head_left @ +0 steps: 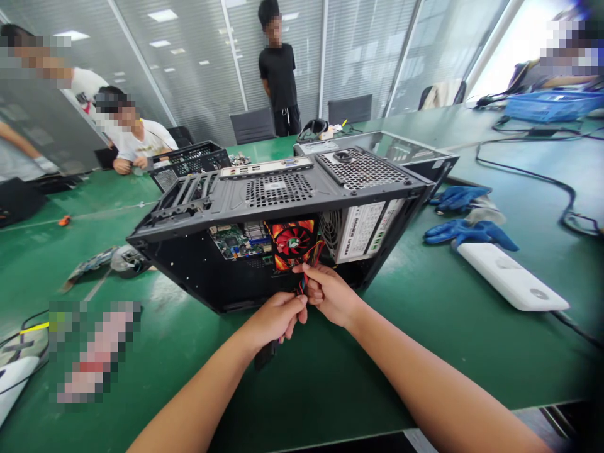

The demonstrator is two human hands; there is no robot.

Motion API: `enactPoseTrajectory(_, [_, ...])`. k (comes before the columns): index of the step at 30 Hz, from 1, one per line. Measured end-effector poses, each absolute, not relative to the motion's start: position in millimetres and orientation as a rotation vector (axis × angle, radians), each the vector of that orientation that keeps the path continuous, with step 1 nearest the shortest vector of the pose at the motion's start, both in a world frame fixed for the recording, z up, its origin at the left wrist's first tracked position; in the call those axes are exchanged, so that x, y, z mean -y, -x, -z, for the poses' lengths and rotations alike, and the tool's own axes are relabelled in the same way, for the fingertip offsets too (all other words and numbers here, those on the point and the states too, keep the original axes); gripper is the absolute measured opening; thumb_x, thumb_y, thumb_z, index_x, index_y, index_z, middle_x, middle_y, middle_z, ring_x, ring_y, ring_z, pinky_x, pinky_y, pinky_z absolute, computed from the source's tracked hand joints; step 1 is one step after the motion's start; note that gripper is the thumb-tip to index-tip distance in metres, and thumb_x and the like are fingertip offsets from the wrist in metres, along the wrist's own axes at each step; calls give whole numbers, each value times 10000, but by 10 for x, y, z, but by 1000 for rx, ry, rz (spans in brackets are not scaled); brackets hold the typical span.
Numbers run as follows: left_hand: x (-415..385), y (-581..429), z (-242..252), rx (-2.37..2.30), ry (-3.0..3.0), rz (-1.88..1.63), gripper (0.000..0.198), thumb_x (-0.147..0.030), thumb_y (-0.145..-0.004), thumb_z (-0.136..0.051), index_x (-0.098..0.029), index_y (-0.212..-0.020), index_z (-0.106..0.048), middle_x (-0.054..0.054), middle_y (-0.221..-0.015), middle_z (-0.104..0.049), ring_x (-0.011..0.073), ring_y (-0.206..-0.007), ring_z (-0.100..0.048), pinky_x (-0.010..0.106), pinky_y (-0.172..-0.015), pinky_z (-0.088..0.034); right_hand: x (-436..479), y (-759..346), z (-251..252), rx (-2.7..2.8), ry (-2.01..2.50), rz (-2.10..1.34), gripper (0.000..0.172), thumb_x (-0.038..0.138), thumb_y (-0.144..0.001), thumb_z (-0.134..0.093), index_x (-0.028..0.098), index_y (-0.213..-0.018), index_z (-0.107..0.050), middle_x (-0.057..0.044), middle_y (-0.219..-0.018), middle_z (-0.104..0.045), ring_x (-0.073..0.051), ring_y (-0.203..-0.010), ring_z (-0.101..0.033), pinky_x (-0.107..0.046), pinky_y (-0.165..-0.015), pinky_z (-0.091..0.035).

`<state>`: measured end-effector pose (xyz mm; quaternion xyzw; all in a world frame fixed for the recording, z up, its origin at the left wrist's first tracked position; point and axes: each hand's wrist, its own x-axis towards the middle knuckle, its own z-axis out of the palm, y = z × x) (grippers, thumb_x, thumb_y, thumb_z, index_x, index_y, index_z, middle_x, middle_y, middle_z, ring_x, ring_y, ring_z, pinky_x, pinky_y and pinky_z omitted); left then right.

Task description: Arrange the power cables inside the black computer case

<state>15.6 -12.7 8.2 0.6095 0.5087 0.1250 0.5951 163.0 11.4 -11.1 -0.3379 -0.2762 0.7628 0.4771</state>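
A black computer case (pixel 226 189) lies in front of me with its side open. Inside it show a green motherboard (pixel 231 242), a red and black cooling fan (pixel 293 238) and a power supply (pixel 368 231) with a white label. Just before the opening, my left hand (pixel 282 316) is closed around a bundle of thin coloured cables (pixel 302 284). My right hand (pixel 325 288) pinches the same bundle a little higher, close to the left. A dark connector piece (pixel 267 355) hangs below my left hand. The cable ends inside my fingers are hidden.
Blue gloves (pixel 472 234) and a white power strip (pixel 512 277) lie on the green table (pixel 453 352) at right. A blue basket (pixel 552 106) stands farther back. Another open case (pixel 193 157) is behind mine, near a seated person (pixel 141 141). Loose parts (pixel 101 261) lie at left.
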Motion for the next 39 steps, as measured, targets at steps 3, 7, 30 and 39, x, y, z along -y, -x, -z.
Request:
enactPoseTrajectory(3, [153, -152, -71, -1285, -1615, -286, 419, -487, -909, -351, -184, -671, -516, -36, -413, -446, 116, -383, -450, 216, -440, -358, -126, -1632, 134, 714, 830, -1842, 351, 435, -662, -781, 136, -757, -625, 116, -440, -313, -22, -387, -200, -194, -391, -139])
enactPoseTrajectory(7, [210, -172, -71, -1645, -2151, -199, 386, -406, -936, -352, -173, -761, -606, 81, -673, -636, 219, -669, -640, 301, -636, -435, -135, -1614, 195, 768, 896, -1754, 363, 471, -680, -765, 151, -695, -594, 115, -430, -287, -26, -386, -200, -196, -395, -151])
enactPoseTrajectory(30, [115, -129, -13, -1095, -1393, -333, 447, -551, -876, -364, -192, -635, -476, -60, -342, -392, 85, -289, -326, 205, -358, -259, -169, -1661, 136, 704, 737, -1988, 357, 465, -699, -762, 138, -701, -620, 114, -456, -280, -15, -394, -171, -161, -383, -135])
enactPoseTrajectory(39, [215, -165, -86, -1657, -2278, -144, 405, -392, -948, -323, -178, -737, -594, 73, -693, -661, 218, -681, -648, 299, -604, -414, -144, -1585, 174, 763, 888, -1831, 436, 552, -672, -755, 163, -681, -559, 128, -433, -218, -23, -393, -155, -171, -384, -130])
